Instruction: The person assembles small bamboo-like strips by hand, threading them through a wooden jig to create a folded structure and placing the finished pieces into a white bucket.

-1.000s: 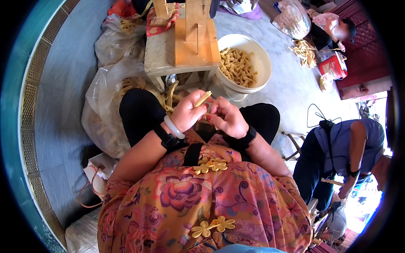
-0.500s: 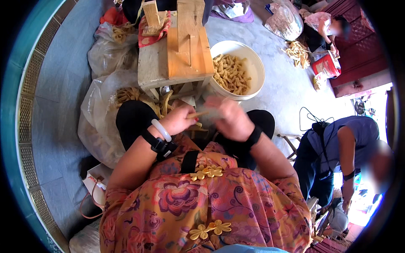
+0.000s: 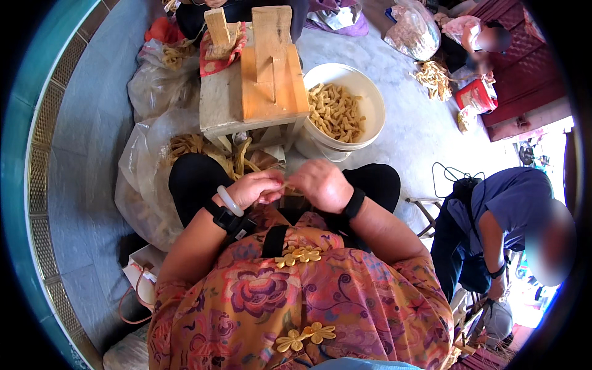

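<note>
Above my lap my two hands meet, fingers bent and closed. My left hand (image 3: 259,187), with a white bangle and black band at the wrist, pinches one end of a small pale yellow strip (image 3: 285,184). My right hand (image 3: 324,185) closes on the strip's other side; most of the strip is hidden by fingers. Just beyond, a white bucket (image 3: 375,126) holds many short, pale yellow twisted pieces (image 3: 336,112). Longer yellow strips (image 3: 242,159) hang by my left knee, at a clear plastic bag (image 3: 139,166).
A wooden stool (image 3: 219,111) stands ahead, bearing an upright wooden block tool (image 3: 271,37) with a peg. More plastic bags (image 3: 151,86) line the left. At right, a person in a blue shirt (image 3: 512,191) bends over. Another sits far right near a red bucket (image 3: 476,95).
My right hand has come down and left toward my left hand, and its blur is gone. The strip, which stuck out from my left fingers, is now mostly covered by both hands.
</note>
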